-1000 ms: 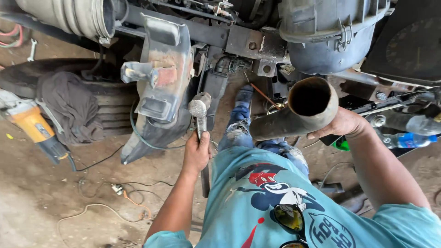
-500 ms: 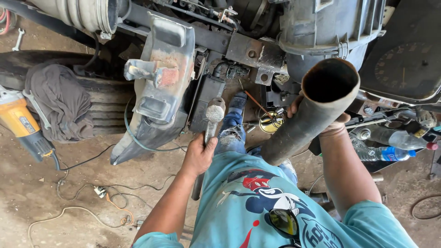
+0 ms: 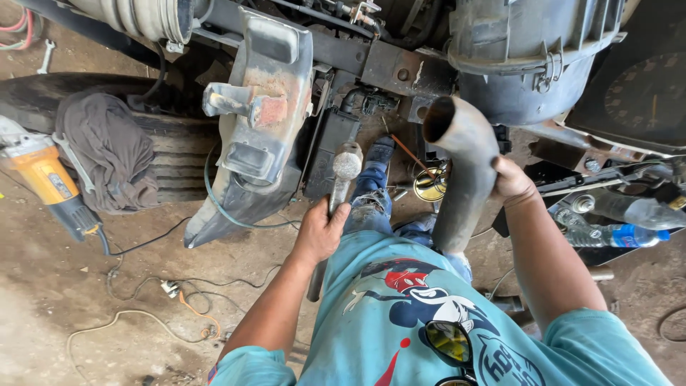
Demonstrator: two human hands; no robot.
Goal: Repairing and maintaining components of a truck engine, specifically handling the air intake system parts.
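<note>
At the far left, a yellow angle grinder (image 3: 44, 179) lies on the dirt floor (image 3: 43, 286), its black cord trailing toward loose wires (image 3: 164, 293). Just beside it, a grey rag (image 3: 107, 146) is draped over a tyre (image 3: 179, 154). Further right, a rusty, dented metal bracket (image 3: 257, 121) hangs from the vehicle's underside, below a ribbed hose (image 3: 136, 16).

The left hand (image 3: 320, 230) is wrapped tightly round the handle of a hammer (image 3: 340, 187) – the steel head points up, close to the dark frame rail (image 3: 371, 61) but not touching it. Below the hammer, the person's jeans-clad leg (image 3: 368, 196) stretches out toward a shoe.

To the right, the right hand (image 3: 511, 179) is closed around a curved metal pipe (image 3: 463, 168), held upright and slightly tilted with its open mouth at the top (the lower end rests near the teal shirt (image 3: 400, 329)). A round brass-coloured tin (image 3: 431, 184) sits on the ground behind the pipe. Above hangs a large black housing (image 3: 529, 53) – and at the far right, plastic bottles (image 3: 622, 221) lie beside metal parts.
</note>
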